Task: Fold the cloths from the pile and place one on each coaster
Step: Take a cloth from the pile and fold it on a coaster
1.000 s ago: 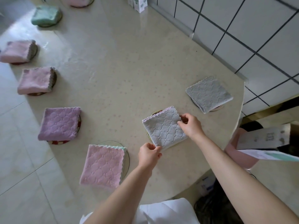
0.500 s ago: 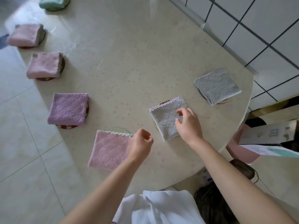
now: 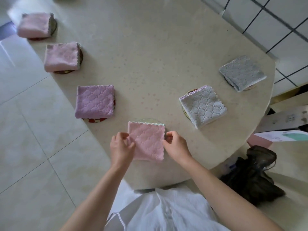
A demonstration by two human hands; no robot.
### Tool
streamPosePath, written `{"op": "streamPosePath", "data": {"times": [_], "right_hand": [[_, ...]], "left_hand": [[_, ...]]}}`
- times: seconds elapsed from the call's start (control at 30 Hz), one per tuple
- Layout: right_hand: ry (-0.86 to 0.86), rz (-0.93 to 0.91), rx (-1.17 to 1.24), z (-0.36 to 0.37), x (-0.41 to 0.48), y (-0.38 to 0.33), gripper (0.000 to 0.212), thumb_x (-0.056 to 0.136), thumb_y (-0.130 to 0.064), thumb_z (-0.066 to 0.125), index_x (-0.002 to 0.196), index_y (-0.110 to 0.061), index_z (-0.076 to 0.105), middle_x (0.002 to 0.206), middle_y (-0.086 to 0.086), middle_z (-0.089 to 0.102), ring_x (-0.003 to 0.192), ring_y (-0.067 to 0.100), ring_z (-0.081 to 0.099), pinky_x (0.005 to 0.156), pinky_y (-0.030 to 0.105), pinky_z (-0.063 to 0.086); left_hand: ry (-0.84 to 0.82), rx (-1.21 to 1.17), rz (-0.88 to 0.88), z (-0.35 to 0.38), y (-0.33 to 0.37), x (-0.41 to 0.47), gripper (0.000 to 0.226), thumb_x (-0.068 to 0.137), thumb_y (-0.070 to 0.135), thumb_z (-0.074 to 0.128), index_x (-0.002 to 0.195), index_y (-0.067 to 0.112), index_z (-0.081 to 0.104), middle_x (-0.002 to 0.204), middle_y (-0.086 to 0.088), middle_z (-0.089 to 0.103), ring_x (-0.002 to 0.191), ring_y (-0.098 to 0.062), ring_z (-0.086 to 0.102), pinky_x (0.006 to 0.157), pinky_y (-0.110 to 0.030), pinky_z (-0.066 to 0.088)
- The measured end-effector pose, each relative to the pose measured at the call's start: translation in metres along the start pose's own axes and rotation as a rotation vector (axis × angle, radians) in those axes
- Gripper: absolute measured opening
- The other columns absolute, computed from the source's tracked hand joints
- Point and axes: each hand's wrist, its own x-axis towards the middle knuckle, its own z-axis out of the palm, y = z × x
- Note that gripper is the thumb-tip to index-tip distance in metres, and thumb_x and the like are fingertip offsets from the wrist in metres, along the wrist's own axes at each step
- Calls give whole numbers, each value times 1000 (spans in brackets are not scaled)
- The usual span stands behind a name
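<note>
Landmark: a pale pink quilted square cloth (image 3: 147, 140), folded, lying flat at the near edge of the round speckled cream bench (image 3: 150, 47).
Its seat: the cloth's far edge overlaps a clear round coaster (image 3: 148, 120), and only a thin arc of the rim shows.
Left hand (image 3: 121, 147): at the cloth's left edge, with fingers (image 3: 124, 135) curled in and pinching the edge.
Right hand (image 3: 176, 145): at the cloth's right edge, with fingers (image 3: 170, 135) bent and nipping the hem.
Left of the landmark: a lilac quilted folded cloth (image 3: 95, 101) on a red-and-white checked coaster (image 3: 96, 120).
Further left and beyond: a pink fluffy folded cloth (image 3: 61, 56) on a dark round coaster (image 3: 80, 55). Past it a second pink fluffy cloth (image 3: 34, 25), blurred, sits on another coaster.
Right of the landmark: a grey quilted folded cloth (image 3: 203, 106) lies askew on a patterned coaster (image 3: 191, 91).
Further right: a second grey quilted cloth (image 3: 242, 72) covers a pale coaster (image 3: 250, 87) close to the bench rim.
Below right of the landmark: a dark crumpled bag (image 3: 255, 177) lies on the tiled floor.
</note>
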Motion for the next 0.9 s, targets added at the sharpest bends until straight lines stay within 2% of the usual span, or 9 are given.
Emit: {"op": "streamPosePath", "data": {"times": [0.07,0.13,0.2,0.3,0.4,0.57,0.67,0.8,0.9], "right_hand": [[48,100,53,13,-8,-10,29,84,-23,64,108,-9,58,101,4,65,97,22,60,82,27,44],[127,173,81,25,-14,-18,26,82,-22,64,103,-7,58,94,4,63,93,25,60,81,31,46],[194,237,122,34,-17,-25,24,82,-21,64,98,-3,60,87,5,61,86,26,59,76,33,46],[222,329,212,40,-15,-31,21,81,-22,62,90,-3,61,81,8,61,79,27,58,66,30,41],[221,378,313,40,-12,-33,16,80,-23,61,76,-7,59,67,3,54,69,23,52,61,29,37],[210,357,417,39,-12,-29,17,78,-14,59,91,-5,66,81,7,66,73,23,60,64,31,46],[232,384,538,39,-23,-25,21,79,-12,59,99,-8,63,93,9,68,78,23,63,66,31,49],[258,389,645,45,-38,-19,12,84,-9,60,95,-11,56,83,4,60,66,17,56,61,31,49],[292,415,705,56,-46,-16,11,84,-8,61,85,-17,54,80,2,59,66,19,58,61,34,55]], "left_hand": [[-90,-8,2,-5,-13,5,29,77,11,69,103,15,56,100,-1,53,93,-18,53,87,-32,45],[-191,-71,-59,-9,-21,8,27,78,12,68,101,16,54,98,-3,60,90,-22,59,82,-38,51],[-272,-117,-121,-14,-24,9,25,77,12,66,99,15,55,95,-4,64,86,-22,62,78,-38,53],[-381,-237,-239,-20,-20,12,26,75,13,65,100,13,58,92,-3,65,78,-14,61,63,-28,52],[-412,-237,-257,-26,-18,18,30,72,20,67,99,9,66,82,1,65,63,-8,55,42,-15,36],[-447,-216,-199,-32,-16,25,23,77,23,70,95,9,68,80,-3,65,66,-14,57,62,-27,47],[-473,-192,-97,-39,-13,27,17,78,22,71,91,11,68,83,-4,67,68,-14,57,60,-25,44],[-478,-188,6,-41,-5,38,16,80,14,67,96,12,66,85,-1,67,68,-9,57,54,-18,41],[-491,-161,54,-41,4,51,15,83,13,64,99,13,66,87,-2,67,69,-8,57,53,-16,41]]}}
